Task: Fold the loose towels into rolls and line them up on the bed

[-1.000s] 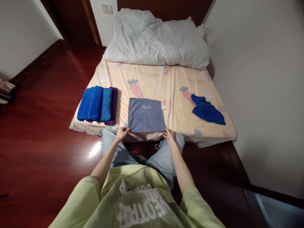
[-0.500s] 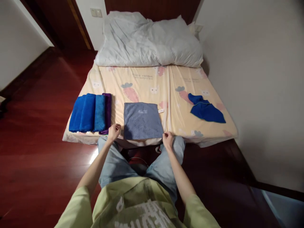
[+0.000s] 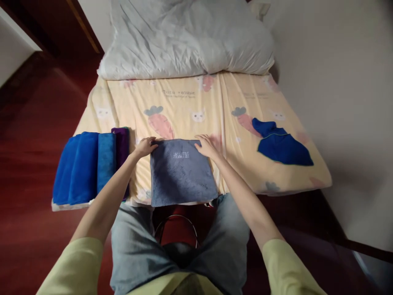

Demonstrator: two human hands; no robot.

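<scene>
Folded grey plush towel with white lettering (image 3: pixel 181 172) lying flat at the near edge of the yellow carrot-print bed sheet (image 3: pixel 190 110). Both hands moved from its near corners a second ago to its far corners: left hand (image 3: pixel 145 146) curled onto the far-left corner, seemingly pinching the edge; right hand (image 3: pixel 207 146) spread flat, fingers on the far-right corner. Judged as a shift toward another fold. Left of the towel, folded blue and purple towels (image 3: pixel 92 164); right of it, crumpled dark blue cloth (image 3: pixel 282 147); beyond, rumpled white duvet (image 3: pixel 187 41).
</scene>
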